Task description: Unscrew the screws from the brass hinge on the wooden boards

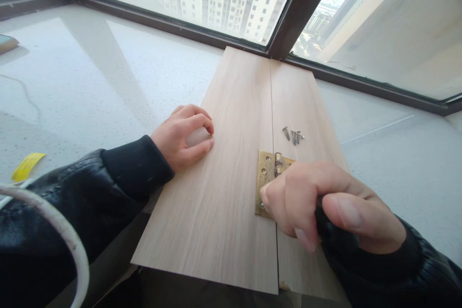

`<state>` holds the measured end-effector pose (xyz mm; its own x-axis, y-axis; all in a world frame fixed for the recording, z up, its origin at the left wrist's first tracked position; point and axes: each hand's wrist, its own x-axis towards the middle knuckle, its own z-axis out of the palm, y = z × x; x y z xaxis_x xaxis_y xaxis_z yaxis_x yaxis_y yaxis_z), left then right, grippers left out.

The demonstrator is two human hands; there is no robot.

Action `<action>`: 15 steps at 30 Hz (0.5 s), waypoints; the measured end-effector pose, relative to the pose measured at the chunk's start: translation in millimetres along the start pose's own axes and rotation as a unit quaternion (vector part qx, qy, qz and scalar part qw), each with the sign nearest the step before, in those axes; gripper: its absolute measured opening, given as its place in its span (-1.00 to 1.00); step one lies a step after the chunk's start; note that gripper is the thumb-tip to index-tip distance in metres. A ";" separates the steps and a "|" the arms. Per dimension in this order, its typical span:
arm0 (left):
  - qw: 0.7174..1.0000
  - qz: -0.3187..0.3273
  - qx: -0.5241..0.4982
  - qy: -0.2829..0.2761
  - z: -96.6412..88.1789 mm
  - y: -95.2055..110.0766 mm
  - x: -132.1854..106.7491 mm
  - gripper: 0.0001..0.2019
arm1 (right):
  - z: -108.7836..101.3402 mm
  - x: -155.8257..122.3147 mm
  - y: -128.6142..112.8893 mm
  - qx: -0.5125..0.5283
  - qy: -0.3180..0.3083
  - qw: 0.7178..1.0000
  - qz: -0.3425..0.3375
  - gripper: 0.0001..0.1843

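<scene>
My right hand (321, 197) is closed round the black handle of a screwdriver (334, 233); its shaft and tip are hidden behind my fingers. Under that hand lies a worn brass hinge (263, 171), open flat across the seam between two pale wooden boards. Its right leaf is mostly covered by my hand. My left hand (184, 137) rests at the left edge of the wider wooden board (220, 192), fingers bent and thumb apart, fingertips on its top. Several loose screws (294, 136) lie on the narrower wooden board (299, 91), beyond the hinge.
Both boards lie on a white speckled sill (144, 72), reaching the dark window frame (173, 26). A white cable (68, 231) loops over my left sleeve, near a yellow tag (28, 166). Part of a phone-like object (7, 44) shows at far left.
</scene>
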<state>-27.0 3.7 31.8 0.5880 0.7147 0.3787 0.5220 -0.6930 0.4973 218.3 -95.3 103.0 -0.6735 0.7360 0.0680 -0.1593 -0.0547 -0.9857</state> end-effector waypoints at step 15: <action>1.000 0.006 -0.002 0.003 0.4 -0.6 -0.1 -0.88 | -17.7 5.9 4.3 -0.073 -0.122 0.989 -0.039 -0.68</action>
<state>-27.0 4.0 31.1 0.5904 0.7071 0.3891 0.5128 -0.7009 0.4957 226.4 -79.2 96.5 -0.8203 0.5486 0.1618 -0.1235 0.1062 -0.9866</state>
